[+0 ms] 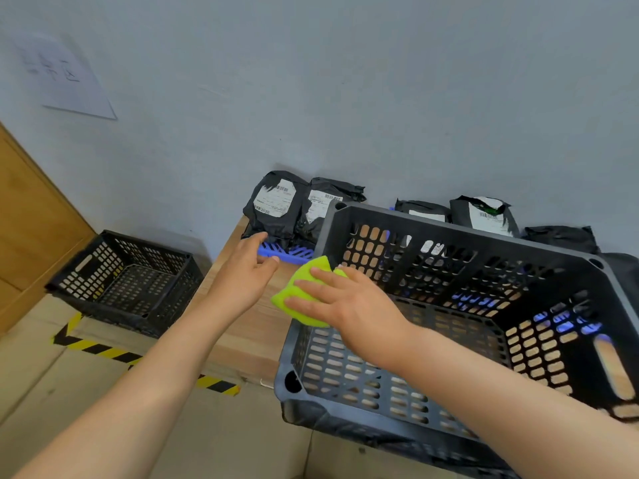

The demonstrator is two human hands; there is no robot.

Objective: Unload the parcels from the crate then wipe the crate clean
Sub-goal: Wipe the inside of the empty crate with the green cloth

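Pressing a lime-green cloth [300, 283] against the left wall of a large black slotted crate [460, 234], the right hand [349, 305] lies flat with straight, spread fingers on top of the cloth, not clenched around it. The crate sits on a wooden surface [249, 337] and holds no parcels.

Black plastic parcels [273, 205] stand in a row behind the crate, against a pale blue-grey wall [380, 98]. Several carry white shipping labels with barcodes; the print is too small to read. The two on the left rest on a blue plastic rack [294, 254].

The left hand [247, 267] reaches forward over the surface, fingers loosely curled and holding nothing, its fingertips at the edge of the blue rack, just below the leftmost parcel.

A paper sheet [65, 77] on the wall bears handwriting too faint to read. A smaller black crate [124, 281] sits on the floor at left, beside yellow-and-black striped tape [96, 349].
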